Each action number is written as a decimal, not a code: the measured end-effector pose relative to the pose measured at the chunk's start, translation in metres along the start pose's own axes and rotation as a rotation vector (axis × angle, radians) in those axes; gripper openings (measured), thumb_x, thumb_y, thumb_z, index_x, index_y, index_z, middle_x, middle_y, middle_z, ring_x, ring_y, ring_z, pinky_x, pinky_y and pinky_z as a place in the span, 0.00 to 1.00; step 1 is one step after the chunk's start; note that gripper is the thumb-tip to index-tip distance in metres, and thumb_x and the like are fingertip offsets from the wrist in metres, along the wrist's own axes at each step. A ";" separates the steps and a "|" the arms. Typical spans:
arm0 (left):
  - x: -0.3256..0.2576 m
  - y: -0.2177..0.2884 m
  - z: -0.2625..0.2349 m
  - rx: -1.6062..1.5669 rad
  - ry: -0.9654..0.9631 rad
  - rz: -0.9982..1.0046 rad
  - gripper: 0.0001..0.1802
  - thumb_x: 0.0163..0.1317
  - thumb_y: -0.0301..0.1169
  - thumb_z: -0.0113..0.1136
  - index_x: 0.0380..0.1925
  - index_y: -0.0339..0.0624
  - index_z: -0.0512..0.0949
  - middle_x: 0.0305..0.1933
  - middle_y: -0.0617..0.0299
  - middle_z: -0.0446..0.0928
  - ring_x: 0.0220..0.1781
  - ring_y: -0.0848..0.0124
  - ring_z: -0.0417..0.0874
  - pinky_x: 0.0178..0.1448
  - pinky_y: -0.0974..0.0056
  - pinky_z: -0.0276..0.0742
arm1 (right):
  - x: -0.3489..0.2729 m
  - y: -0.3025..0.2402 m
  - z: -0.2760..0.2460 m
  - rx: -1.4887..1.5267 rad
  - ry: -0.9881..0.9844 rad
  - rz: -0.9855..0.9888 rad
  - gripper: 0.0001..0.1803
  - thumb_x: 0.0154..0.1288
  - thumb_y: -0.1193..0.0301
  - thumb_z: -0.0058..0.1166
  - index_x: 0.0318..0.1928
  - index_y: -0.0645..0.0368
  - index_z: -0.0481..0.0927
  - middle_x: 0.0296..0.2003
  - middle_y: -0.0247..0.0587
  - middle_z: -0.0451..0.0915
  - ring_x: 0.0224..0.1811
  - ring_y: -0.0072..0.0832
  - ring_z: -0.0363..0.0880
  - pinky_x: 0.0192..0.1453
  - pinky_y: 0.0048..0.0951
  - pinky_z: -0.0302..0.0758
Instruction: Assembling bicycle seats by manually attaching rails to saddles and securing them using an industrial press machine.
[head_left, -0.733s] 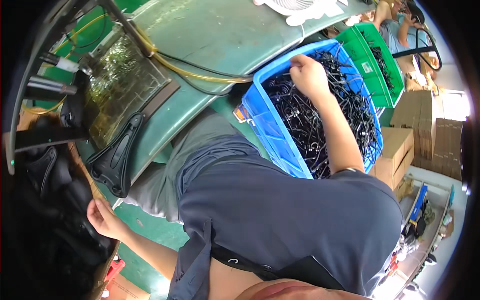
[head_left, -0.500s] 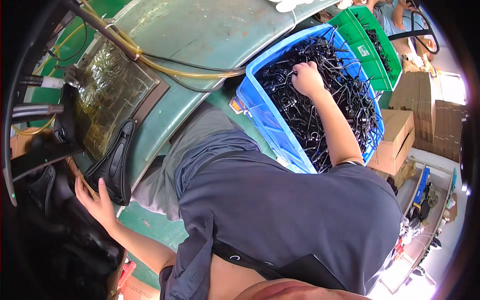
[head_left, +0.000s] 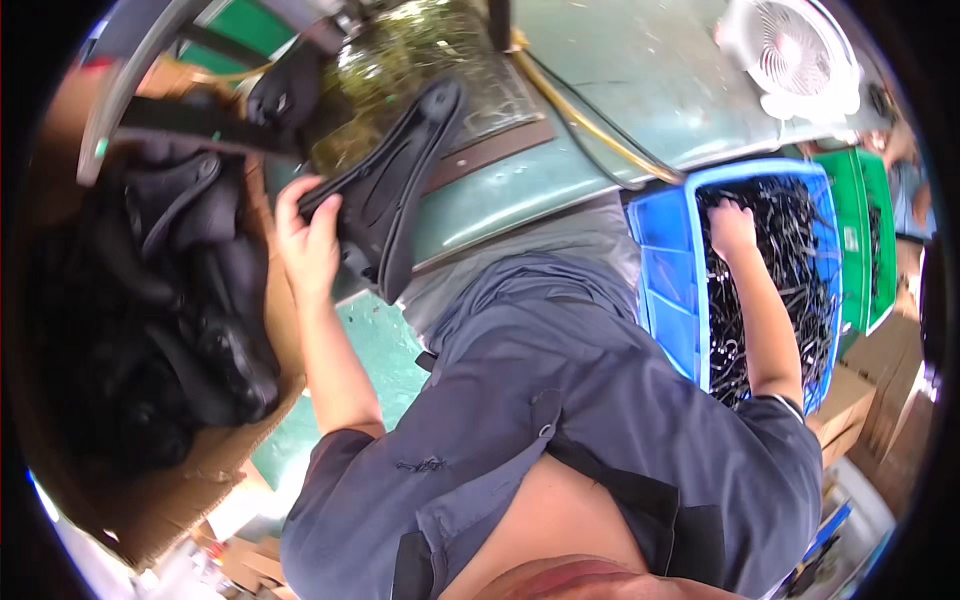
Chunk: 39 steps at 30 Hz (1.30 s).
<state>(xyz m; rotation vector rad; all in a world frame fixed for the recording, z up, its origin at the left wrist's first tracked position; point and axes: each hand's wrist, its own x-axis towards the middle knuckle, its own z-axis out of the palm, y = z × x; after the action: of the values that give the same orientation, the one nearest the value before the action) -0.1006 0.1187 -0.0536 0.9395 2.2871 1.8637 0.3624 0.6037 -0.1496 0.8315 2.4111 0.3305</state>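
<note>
Left hand (head_left: 308,240): left of centre in the frame, closed by thumb and fingers around the left corner of the black moulded piece.
Black moulded piece (head_left: 380,215): upper centre-left, slanting up to the right, overlapping in view the glossy plate (head_left: 420,50) and the green bench (head_left: 640,90); cannot tell whether lifted or resting there.
Right hand (head_left: 733,228): right of the frame, down inside the blue crate (head_left: 668,275), with fingers curled among the black strips (head_left: 795,235); cannot tell whether grasping any.
Cardboard box (head_left: 288,350): at the left, holding a heap of dark moulded parts (head_left: 225,350); finished or unfinished, cannot tell.
Green crate (head_left: 853,285): far right, just beside the blue one, also with dark items inside.
Progress: judged early for the piece in hand, with no strip visible on it; plenty of strips left in the blue crate.
</note>
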 end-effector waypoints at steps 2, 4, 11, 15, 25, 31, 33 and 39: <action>-0.006 0.016 0.017 -0.371 -0.005 -0.209 0.18 0.72 0.23 0.69 0.60 0.39 0.79 0.51 0.62 0.83 0.53 0.73 0.84 0.61 0.67 0.79 | -0.001 -0.002 0.006 -0.142 0.046 -0.115 0.09 0.65 0.69 0.58 0.34 0.50 0.92 0.40 0.40 0.91 0.52 0.39 0.86 0.62 0.46 0.74; -0.016 0.014 0.021 -0.513 -0.087 -0.334 0.16 0.76 0.29 0.65 0.60 0.37 0.79 0.48 0.58 0.84 0.46 0.67 0.86 0.55 0.63 0.83 | -0.016 -0.003 0.002 -0.099 0.163 -0.173 0.10 0.64 0.68 0.59 0.28 0.49 0.91 0.31 0.40 0.89 0.48 0.39 0.86 0.59 0.45 0.72; -0.036 0.048 0.044 -1.521 -0.485 -0.792 0.32 0.78 0.54 0.53 0.60 0.34 0.76 0.48 0.43 0.82 0.49 0.49 0.85 0.48 0.45 0.84 | -0.022 0.013 -0.004 0.175 0.053 -0.112 0.11 0.70 0.67 0.57 0.47 0.59 0.83 0.43 0.55 0.89 0.50 0.56 0.85 0.55 0.55 0.81; -0.047 0.043 0.051 -1.709 -0.564 -0.776 0.32 0.77 0.54 0.54 0.62 0.34 0.76 0.52 0.41 0.82 0.53 0.47 0.85 0.51 0.43 0.84 | 0.008 0.018 0.002 0.034 -0.078 -0.186 0.15 0.65 0.61 0.62 0.49 0.53 0.86 0.41 0.56 0.89 0.50 0.57 0.87 0.58 0.51 0.84; -0.069 0.032 0.023 -0.524 -0.447 -0.508 0.29 0.80 0.48 0.57 0.66 0.32 0.76 0.48 0.46 0.86 0.48 0.58 0.89 0.49 0.54 0.88 | -0.060 0.019 -0.068 0.064 0.034 -0.086 0.20 0.72 0.54 0.60 0.33 0.58 0.86 0.36 0.54 0.88 0.46 0.56 0.87 0.52 0.56 0.82; -0.023 0.064 0.020 0.290 -0.185 -0.031 0.17 0.67 0.35 0.75 0.51 0.39 0.86 0.48 0.56 0.85 0.52 0.57 0.86 0.58 0.58 0.80 | -0.126 0.081 -0.092 0.572 0.383 0.247 0.21 0.77 0.58 0.60 0.32 0.64 0.82 0.27 0.58 0.81 0.30 0.55 0.79 0.38 0.50 0.73; -0.006 0.057 0.031 0.477 -0.190 0.155 0.18 0.66 0.36 0.76 0.51 0.39 0.86 0.48 0.55 0.84 0.52 0.53 0.84 0.60 0.55 0.80 | -0.119 0.083 -0.095 0.865 0.442 0.347 0.25 0.83 0.57 0.57 0.30 0.64 0.78 0.20 0.37 0.70 0.25 0.27 0.61 0.31 0.39 0.62; 0.032 0.040 0.042 0.502 -0.160 0.292 0.24 0.61 0.42 0.80 0.50 0.39 0.86 0.52 0.51 0.83 0.54 0.48 0.83 0.61 0.50 0.80 | -0.071 -0.007 -0.157 1.826 0.505 0.366 0.24 0.86 0.57 0.53 0.26 0.46 0.68 0.19 0.19 0.59 0.19 0.12 0.52 0.23 0.23 0.47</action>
<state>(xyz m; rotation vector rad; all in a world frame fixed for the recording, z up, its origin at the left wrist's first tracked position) -0.0932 0.1750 -0.0184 1.4887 2.6808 1.2320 0.3132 0.5460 0.0055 1.9918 2.4267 -2.0300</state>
